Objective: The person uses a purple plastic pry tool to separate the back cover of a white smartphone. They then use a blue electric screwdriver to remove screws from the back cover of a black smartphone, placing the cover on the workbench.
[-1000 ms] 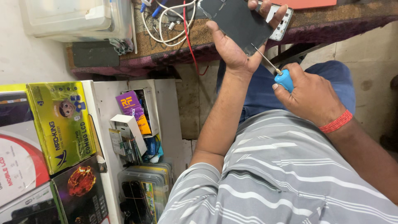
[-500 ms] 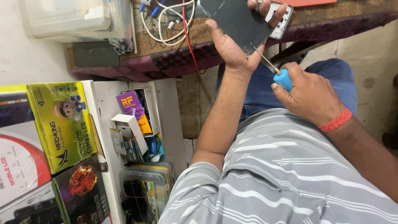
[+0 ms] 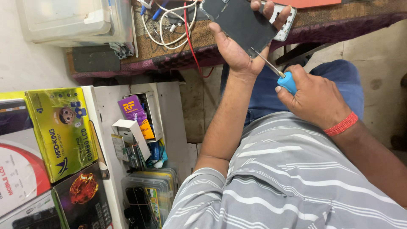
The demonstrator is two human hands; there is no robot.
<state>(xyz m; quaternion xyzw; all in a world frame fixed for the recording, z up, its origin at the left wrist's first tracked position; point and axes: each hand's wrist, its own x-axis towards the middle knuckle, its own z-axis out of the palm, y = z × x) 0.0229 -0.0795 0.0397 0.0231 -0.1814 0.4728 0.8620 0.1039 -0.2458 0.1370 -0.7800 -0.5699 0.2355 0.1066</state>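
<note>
Dark flat phone [image 3: 239,23] sits in your left hand [image 3: 235,51], held up just in front of the table's near edge, above your lap. Left fingers [image 3: 266,7] wrap over its far edge, thumb [image 3: 217,33] along the near-left edge, palm under the lower corner: closed grip, firm. A second phone frame, pale [image 3: 285,21], shows just behind it against those fingers; can't tell if you hold that too. Your right hand [image 3: 316,99] is closed fully around the blue handle of a small screwdriver [image 3: 275,70], thin metal shaft angled up, tip touching the phone's lower corner beside your left palm.

Handling, judged: the phone looks thin, light, stiff, smooth-faced so likely slippery, and fragile if flexed. Grip by the long edges, not by pressing the flat face. The screwdriver is light; the tip could skid on the smooth surface.

Around: red wire [image 3: 189,38] and white cables [image 3: 163,25] lie on the table [image 3: 339,19] near its front edge, with a clear plastic box [image 3: 72,19] at the left end. A red band [image 3: 341,124] is on your right wrist. Colourful boxed packs [image 3: 59,127] are stacked on a shelf unit below left.
</note>
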